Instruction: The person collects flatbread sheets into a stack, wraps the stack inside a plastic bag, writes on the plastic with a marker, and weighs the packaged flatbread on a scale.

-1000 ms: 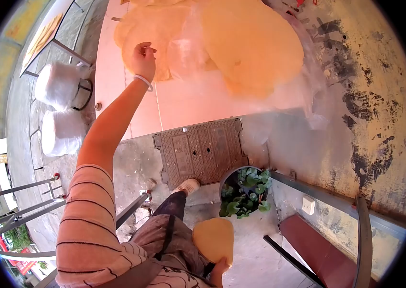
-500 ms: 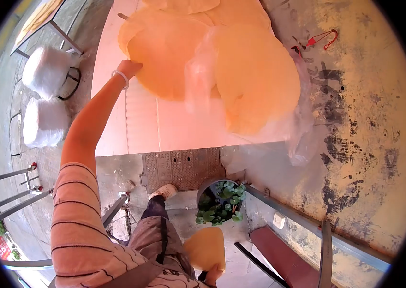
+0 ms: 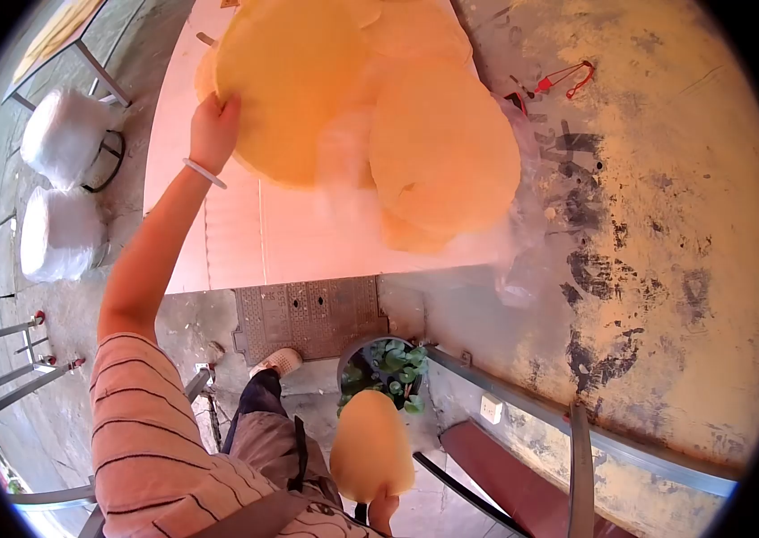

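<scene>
My left hand (image 3: 215, 134), with a white band at the wrist, pinches the left edge of a large round yellow sheet (image 3: 294, 90) over the pink table (image 3: 236, 242). Another round orange-yellow sheet (image 3: 442, 148) lies to its right, overlapping more sheets beneath. Clear plastic film (image 3: 344, 170) shows between them and along the table's right side. Low near my body, my right hand (image 3: 383, 511) grips the bottom edge of a smaller yellow piece (image 3: 370, 448), its fingers partly hidden.
Two plastic-wrapped stools (image 3: 65, 139) stand left of the table, near another table (image 3: 55, 31) with yellow sheets. A potted plant (image 3: 397, 363) sits below the front edge, beside a metal rail (image 3: 523, 403). A stained wall (image 3: 667, 224) rises at right.
My left hand has taken the edge of the large round sheet and lifted it. The piece in my right hand has come up and stands more upright. The view has shifted.
</scene>
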